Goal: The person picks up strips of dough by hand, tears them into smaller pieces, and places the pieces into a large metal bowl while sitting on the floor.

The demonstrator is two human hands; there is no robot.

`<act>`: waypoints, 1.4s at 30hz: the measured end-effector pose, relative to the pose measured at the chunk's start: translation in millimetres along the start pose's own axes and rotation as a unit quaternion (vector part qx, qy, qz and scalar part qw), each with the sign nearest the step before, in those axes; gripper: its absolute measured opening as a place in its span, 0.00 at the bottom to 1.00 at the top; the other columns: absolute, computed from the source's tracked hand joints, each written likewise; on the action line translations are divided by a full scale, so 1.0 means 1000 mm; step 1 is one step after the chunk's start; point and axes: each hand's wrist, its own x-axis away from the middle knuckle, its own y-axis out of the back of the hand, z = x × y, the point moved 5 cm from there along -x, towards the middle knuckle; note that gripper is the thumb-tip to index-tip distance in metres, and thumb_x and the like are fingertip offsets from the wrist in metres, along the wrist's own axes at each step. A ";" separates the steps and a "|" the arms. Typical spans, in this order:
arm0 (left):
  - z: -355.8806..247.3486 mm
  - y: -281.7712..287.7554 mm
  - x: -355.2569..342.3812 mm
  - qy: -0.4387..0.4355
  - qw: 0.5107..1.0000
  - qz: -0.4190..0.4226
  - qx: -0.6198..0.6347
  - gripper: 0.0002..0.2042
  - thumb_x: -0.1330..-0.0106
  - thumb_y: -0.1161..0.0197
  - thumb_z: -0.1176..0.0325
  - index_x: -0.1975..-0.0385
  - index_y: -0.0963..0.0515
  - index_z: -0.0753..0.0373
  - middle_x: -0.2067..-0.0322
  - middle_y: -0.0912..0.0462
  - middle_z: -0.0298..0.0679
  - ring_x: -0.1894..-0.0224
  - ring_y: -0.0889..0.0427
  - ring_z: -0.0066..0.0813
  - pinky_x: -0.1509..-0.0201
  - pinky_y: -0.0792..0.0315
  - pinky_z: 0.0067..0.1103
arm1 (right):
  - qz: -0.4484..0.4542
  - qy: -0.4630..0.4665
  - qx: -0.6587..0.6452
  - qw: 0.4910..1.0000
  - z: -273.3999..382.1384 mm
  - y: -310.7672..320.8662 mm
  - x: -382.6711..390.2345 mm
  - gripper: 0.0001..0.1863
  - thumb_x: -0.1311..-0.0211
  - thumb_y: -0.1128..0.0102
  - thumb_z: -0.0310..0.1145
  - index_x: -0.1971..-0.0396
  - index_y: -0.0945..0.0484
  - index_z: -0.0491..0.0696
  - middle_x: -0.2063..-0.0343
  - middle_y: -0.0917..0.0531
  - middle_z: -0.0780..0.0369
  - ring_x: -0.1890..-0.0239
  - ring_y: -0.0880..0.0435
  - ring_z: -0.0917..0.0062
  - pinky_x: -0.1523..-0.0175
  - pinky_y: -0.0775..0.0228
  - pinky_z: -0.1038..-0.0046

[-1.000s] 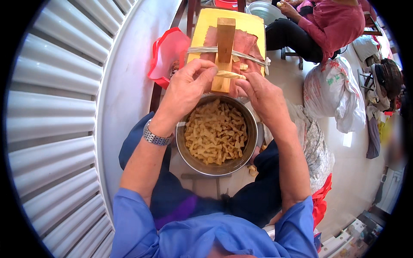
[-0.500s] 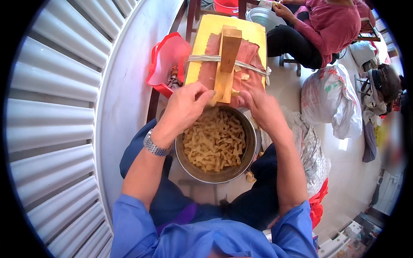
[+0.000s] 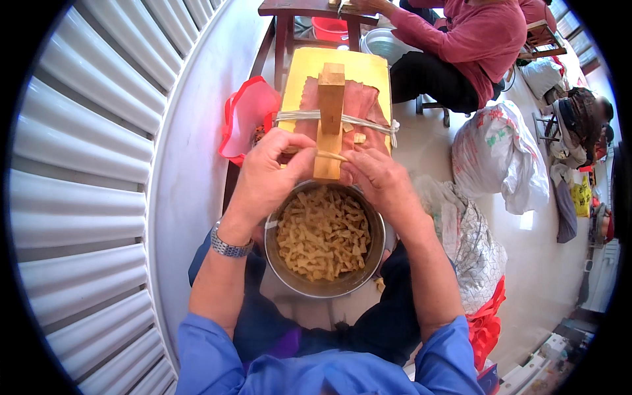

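My left hand (image 3: 268, 168) and my right hand (image 3: 380, 176) are both closed in a pinch on either side of a wooden block (image 3: 330, 99). A thin, pale yellow strip (image 3: 330, 156) runs between their fingertips, across the block's near, low end. The block stands on a yellow board (image 3: 309, 66) covered partly by a reddish cloth (image 3: 359, 99), bound down with white cord (image 3: 299, 115). A few pale yellow bits (image 3: 359, 138) lie on the cloth. Just below my hands, between my legs, a round metal pot (image 3: 271, 266) holds many small tan pieces (image 3: 322, 234).
A red-rimmed bin (image 3: 253, 108) stands left of the board, beside a white ribbed radiator (image 3: 85, 217). A person in a pink top (image 3: 454, 33) sits at the far right. White plastic sacks (image 3: 503, 158) and a red bag (image 3: 486, 322) lie on the right.
The view has shifted, so the board and pot sit lower. My hands have come closer together at the block's near end, and the strip between them now shows clearly.
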 end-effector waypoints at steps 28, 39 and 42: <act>0.046 -0.052 0.070 0.232 0.896 0.166 0.341 0.18 0.22 0.54 0.62 0.38 0.33 0.62 0.47 0.24 0.39 0.44 0.22 0.30 0.42 0.24 0.26 | -0.012 0.237 -0.102 0.966 0.074 -0.007 0.034 0.15 0.51 0.36 0.34 0.60 0.18 0.50 0.58 0.20 0.64 0.51 0.21 0.69 0.47 0.29 0.64; 0.035 -0.062 0.071 0.351 0.838 0.218 0.356 0.08 0.24 0.44 0.62 0.61 0.26 0.59 0.68 0.23 0.27 0.67 0.24 0.10 0.65 0.27 0.11 | 0.073 0.232 -0.116 0.963 0.083 -0.027 0.066 0.15 0.49 0.37 0.31 0.59 0.19 0.51 0.65 0.21 0.66 0.57 0.21 0.73 0.50 0.29 0.68; 0.033 -0.067 0.074 0.369 0.808 0.222 0.402 0.07 0.25 0.43 0.64 0.59 0.26 0.60 0.66 0.23 0.27 0.66 0.24 0.11 0.63 0.26 0.13 | 0.079 0.213 -0.142 0.963 0.078 -0.022 0.065 0.14 0.49 0.34 0.30 0.59 0.18 0.50 0.66 0.21 0.64 0.60 0.20 0.73 0.52 0.28 0.69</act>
